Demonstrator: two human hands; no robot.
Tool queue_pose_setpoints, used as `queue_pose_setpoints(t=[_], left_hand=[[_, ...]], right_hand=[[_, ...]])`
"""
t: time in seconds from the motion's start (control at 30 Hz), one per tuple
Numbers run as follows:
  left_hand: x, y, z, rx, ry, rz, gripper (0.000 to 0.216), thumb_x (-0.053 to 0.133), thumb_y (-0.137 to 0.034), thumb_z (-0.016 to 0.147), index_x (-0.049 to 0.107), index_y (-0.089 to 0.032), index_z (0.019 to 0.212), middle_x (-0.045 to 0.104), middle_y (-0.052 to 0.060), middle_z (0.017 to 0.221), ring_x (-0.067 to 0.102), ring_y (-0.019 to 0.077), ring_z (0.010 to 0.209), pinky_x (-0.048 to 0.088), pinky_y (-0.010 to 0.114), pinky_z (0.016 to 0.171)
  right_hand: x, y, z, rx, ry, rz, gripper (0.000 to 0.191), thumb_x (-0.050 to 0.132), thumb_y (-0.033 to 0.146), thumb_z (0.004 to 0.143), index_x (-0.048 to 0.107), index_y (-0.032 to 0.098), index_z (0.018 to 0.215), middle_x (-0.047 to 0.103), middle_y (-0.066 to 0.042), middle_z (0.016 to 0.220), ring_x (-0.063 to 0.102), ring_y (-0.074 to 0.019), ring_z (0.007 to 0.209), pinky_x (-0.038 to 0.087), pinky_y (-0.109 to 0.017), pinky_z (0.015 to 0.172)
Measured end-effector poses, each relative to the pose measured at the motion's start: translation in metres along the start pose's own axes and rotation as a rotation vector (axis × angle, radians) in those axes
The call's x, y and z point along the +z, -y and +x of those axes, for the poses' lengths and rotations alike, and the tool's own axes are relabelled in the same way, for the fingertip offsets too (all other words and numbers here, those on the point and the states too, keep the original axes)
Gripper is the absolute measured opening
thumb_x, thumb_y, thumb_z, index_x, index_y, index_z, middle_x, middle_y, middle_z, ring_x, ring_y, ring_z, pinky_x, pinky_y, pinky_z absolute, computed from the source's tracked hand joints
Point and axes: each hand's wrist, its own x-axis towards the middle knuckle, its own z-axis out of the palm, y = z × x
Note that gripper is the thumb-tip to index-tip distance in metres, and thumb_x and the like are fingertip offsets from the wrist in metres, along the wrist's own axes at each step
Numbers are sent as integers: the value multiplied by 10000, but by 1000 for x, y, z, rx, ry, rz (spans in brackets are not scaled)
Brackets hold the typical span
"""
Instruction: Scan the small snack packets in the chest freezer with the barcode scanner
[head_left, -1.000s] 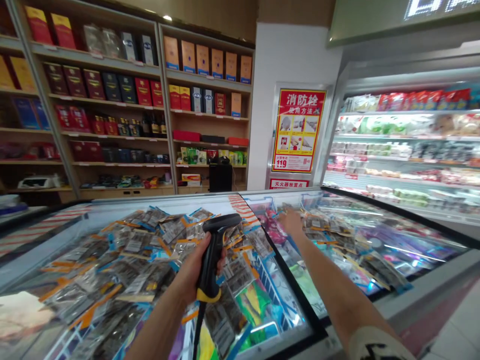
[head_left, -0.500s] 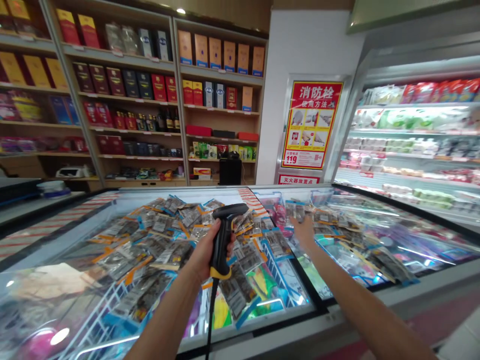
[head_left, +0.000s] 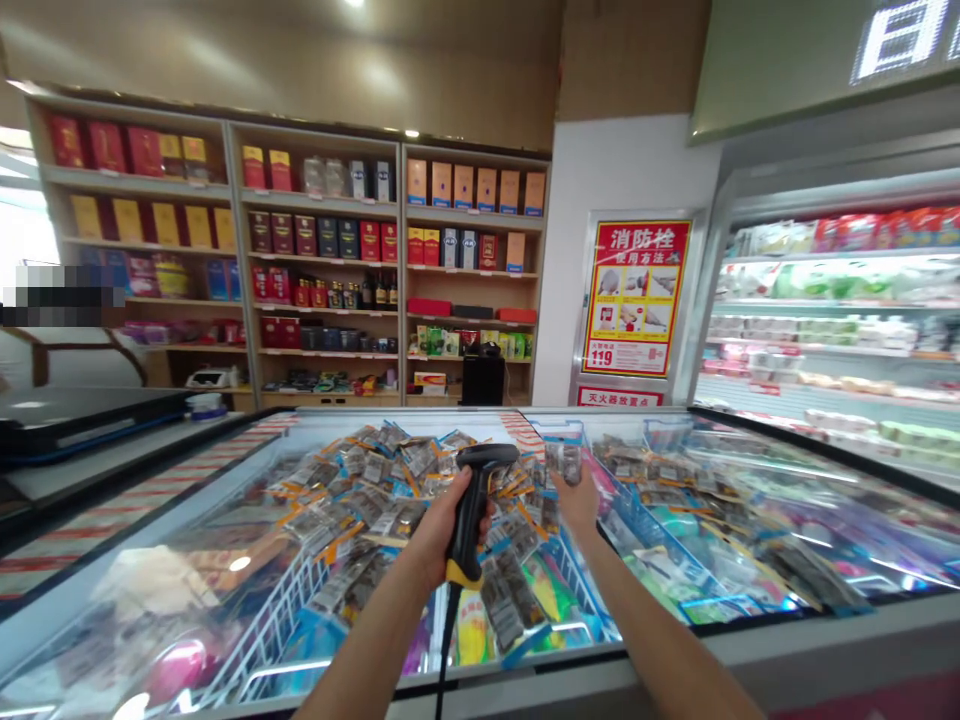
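A black-and-yellow barcode scanner [head_left: 471, 515] is gripped upright in my left hand [head_left: 435, 530], its head pointing right and its cable hanging down. My right hand [head_left: 577, 500] pinches a small clear food packet [head_left: 562, 460] with dark contents, raised just right of the scanner's head. Beneath both hands, many similar packets [head_left: 375, 490] with orange and blue edges lie heaped on the glass top of a chest freezer [head_left: 247, 480]. Another group of packets [head_left: 675, 475] lies on the right-hand glass. The fingertips of my right hand are partly hidden behind the packet.
Wire baskets [head_left: 277, 610] and colourful bags show through the freezer glass. Shelves [head_left: 322, 205] of boxes and bottles line the back wall. A lit refrigerated case [head_left: 840, 320] stands at right, beside a red poster [head_left: 637, 300]. At far left a person [head_left: 67, 350] is behind a counter [head_left: 97, 430].
My right hand has come left from the right-hand pile with a packet, close to the scanner. The view has tilted up, showing more ceiling and a person at left.
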Motion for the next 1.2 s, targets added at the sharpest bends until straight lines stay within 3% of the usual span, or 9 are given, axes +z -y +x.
queue_pose_setpoints(t=[0.17,0.4,0.63,0.9,1.07,1.2], left_hand=[[21,4,-1,1,64,13,349,471,-464,747,525,-121,716,552,15,556,472,63,394,367,173,370],[46,12,5,-50,88,28,330,463,-453,755,530,-132,722,528,-8,509,464,61,376,353,163,356],[44,16,15,-88,80,12,337,469,-452,752,530,-127,687,544,11,533,468,63,385,374,172,361],[58,17,20,-54,75,5,313,471,-433,758,535,-128,723,531,-3,526,467,57,379,361,157,353],[43,18,27,-94,78,-25,344,442,-451,769,535,-123,722,524,-2,517,458,58,379,364,163,357],[32,20,29,-82,53,-40,362,437,-473,763,529,-127,713,540,10,527,461,62,380,366,169,358]], right_hand=[[-12,-8,0,-30,-19,-11,430,533,400,609,533,133,946,638,-100,817,574,-234,726,393,-292,611],[-15,-7,-4,-23,-14,-73,351,516,410,622,543,147,854,625,-73,742,561,-215,661,374,-284,582],[-14,-7,-3,-23,14,-64,354,526,375,633,526,145,902,634,-88,814,574,-221,729,399,-287,621],[-13,-4,-6,-49,0,-115,333,529,365,644,530,142,893,632,-91,798,573,-219,714,406,-283,608],[-8,-2,-4,-86,57,-143,390,521,338,662,519,144,1001,629,-88,894,578,-219,803,419,-293,681],[3,1,-5,-221,166,-220,421,481,275,700,486,127,1094,603,-101,970,545,-220,915,404,-309,772]])
